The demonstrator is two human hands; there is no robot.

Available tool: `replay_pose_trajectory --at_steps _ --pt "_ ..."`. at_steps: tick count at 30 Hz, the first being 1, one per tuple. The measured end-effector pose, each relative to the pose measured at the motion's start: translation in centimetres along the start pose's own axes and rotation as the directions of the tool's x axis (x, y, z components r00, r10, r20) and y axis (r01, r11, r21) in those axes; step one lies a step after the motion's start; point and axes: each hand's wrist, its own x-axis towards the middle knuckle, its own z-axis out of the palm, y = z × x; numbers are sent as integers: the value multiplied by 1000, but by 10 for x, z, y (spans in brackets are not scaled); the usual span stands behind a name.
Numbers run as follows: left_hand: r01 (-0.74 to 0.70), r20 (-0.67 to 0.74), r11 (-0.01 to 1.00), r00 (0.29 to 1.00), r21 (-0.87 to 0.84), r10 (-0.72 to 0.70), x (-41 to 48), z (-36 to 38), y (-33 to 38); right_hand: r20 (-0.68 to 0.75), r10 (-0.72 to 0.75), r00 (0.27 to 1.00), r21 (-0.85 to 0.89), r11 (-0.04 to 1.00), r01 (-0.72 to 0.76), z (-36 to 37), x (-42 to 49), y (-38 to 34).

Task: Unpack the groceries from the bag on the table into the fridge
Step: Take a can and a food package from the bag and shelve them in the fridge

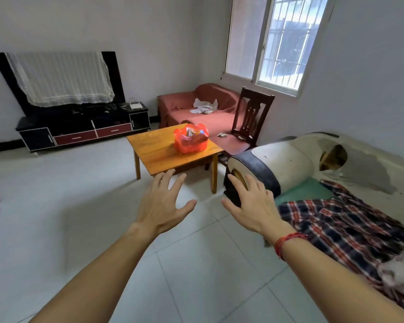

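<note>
A red translucent plastic bag (pixel 191 138) with groceries inside stands on a small wooden table (pixel 156 150) in the middle of the room. Both arms stretch out in front of me, well short of the table. My left hand (pixel 163 203) is in the air with its fingers spread and holds nothing. My right hand (pixel 252 203) is likewise spread and empty, in front of the sofa's armrest end. No fridge is in view.
A worn white sofa (pixel 289 159) with a plaid cloth (pixel 348 229) runs along the right. A dark wooden chair (pixel 250 120) and a red-covered sofa (pixel 196 108) stand behind the table. A black TV cabinet (pixel 84 127) lines the far left wall. Tiled floor (pixel 68 194) lies between me and the table.
</note>
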Motion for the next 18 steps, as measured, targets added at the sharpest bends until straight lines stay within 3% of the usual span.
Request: replay_pose_trajectory --at_steps 18 --pt "141 74 989 987 34 -143 292 132 -34 107 -95 990 97 992 85 58 330 109"
